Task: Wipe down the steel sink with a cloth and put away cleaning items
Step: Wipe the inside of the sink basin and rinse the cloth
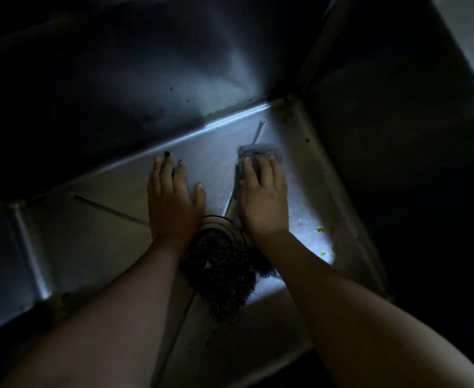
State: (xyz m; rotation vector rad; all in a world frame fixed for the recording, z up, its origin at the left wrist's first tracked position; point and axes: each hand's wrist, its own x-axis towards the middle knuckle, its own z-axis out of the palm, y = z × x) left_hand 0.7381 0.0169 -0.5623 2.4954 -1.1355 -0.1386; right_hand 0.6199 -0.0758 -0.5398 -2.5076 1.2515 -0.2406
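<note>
I look down into a dim steel sink [96, 219] with tall dark walls. My right hand [263, 197] lies flat with straight fingers on a grey cloth [254, 152], pressing it against the sink floor near the far right corner. My left hand [171, 197] rests flat and spread on the bare sink floor beside it, holding nothing. Between my wrists sits the round drain [216, 222], partly covered by a dark, coarse scrubber-like clump [221, 278].
Small yellow-green specks [320, 229] lie on the wet floor at the right. A thin metal strip [258, 133] runs past the cloth toward the back wall. Creases cross the sink floor. The walls rise close on all sides.
</note>
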